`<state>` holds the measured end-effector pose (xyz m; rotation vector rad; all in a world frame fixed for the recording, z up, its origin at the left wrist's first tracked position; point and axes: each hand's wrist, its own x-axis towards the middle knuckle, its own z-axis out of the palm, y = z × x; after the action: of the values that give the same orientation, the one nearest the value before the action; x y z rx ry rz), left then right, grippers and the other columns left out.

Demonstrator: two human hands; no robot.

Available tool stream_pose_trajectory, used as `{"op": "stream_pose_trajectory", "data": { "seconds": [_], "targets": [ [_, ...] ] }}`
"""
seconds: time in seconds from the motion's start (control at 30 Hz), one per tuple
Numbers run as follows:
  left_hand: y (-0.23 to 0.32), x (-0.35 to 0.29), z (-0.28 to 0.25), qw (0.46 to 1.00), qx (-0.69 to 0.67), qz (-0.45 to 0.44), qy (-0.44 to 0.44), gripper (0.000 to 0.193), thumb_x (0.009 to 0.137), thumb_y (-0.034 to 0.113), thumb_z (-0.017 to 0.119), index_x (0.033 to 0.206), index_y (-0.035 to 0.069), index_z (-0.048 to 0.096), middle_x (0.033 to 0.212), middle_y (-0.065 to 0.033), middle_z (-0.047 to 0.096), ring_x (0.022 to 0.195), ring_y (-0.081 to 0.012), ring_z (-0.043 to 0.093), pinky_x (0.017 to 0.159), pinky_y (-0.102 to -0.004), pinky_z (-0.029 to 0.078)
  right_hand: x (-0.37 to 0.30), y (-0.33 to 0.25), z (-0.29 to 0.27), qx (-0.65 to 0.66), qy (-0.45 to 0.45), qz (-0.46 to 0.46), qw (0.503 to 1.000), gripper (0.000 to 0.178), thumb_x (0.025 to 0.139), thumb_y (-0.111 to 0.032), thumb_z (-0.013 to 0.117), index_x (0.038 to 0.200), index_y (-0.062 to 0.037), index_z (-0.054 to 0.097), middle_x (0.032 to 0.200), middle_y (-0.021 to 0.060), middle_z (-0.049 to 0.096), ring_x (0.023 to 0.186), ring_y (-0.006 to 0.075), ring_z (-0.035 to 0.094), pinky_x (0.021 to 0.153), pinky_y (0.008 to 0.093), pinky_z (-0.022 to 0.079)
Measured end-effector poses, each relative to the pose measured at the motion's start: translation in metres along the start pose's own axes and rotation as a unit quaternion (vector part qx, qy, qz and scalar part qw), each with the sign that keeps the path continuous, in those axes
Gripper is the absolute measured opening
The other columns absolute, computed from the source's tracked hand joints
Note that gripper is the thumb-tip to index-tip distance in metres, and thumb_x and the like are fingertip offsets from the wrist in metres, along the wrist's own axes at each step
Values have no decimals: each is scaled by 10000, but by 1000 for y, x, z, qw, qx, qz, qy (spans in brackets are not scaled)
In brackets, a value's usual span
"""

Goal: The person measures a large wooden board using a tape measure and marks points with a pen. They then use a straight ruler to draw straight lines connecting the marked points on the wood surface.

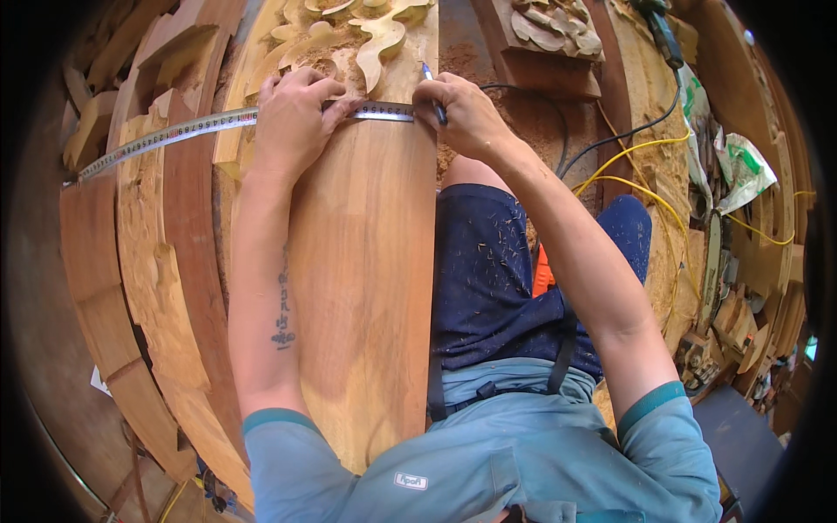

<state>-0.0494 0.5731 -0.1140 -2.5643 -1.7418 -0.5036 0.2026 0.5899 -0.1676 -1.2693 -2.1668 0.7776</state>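
Note:
A long light-brown board (362, 227) runs away from me, with carved scrollwork (379, 48) at its far end. Across it, just short of the carving, lies a silver steel ruler (218, 120), which reaches out past the board's left edge. My left hand (301, 113) is closed over the ruler, its thumb pressing it down on the wood. In my right hand (466, 109) is a blue-and-white pen (426, 71), pinched near the board's right edge. The pen's lower part shows below the fingers, and the right hand partly hides the ruler's right end.
More long wooden pieces (87, 235) lie to the left. A carved block (554, 35) stands at the far right, beside a dark power tool (660, 35). A yellow cable (649, 187) crosses the right side near a white-and-green bag (744, 170). Sawdust (514, 118) covers the ground.

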Motion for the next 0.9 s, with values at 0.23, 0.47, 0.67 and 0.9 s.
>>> {"op": "stream_pose_trajectory", "data": {
  "seconds": [0.23, 0.47, 0.67, 0.9],
  "targets": [
    [3, 7, 1, 997, -47, -3, -66, 221, 902, 363, 745, 975, 161, 794, 915, -35, 669, 962, -247, 647, 881, -413, 442, -6, 0, 3, -20, 16, 8, 1000, 98, 916, -139, 680, 1009, -109, 687, 955, 114, 613, 988, 330, 625, 852, 428, 502],
    [9, 10, -4, 997, -13, 30, -75, 203, 909, 359, 729, 1000, 193, 801, 926, -19, 677, 968, -224, 650, 880, -403, 430, -13, -6, 9, -53, 159, -30, 985, 207, 953, -148, 641, 1136, -78, 707, 1011, 90, 699, 949, 271, 668, 832, 379, 525],
    [10, 10, -6, 996, 8, 20, -83, 207, 916, 368, 719, 997, 198, 805, 917, -13, 676, 966, -214, 650, 900, -397, 421, -32, -44, 5, 546, 143, 210, 798, 339, 989, -125, 602, 1292, 4, 680, 955, 85, 759, 794, 123, 695, 732, 259, 556],
    [7, 9, -3, 997, 6, 34, -73, 206, 914, 369, 721, 1002, 203, 807, 906, -13, 674, 959, -213, 651, 912, -394, 415, -38, -49, 27, 512, 171, 189, 820, 266, 978, -146, 657, 1131, 58, 732, 954, 113, 766, 833, 152, 725, 781, 263, 577]
  ]
}}
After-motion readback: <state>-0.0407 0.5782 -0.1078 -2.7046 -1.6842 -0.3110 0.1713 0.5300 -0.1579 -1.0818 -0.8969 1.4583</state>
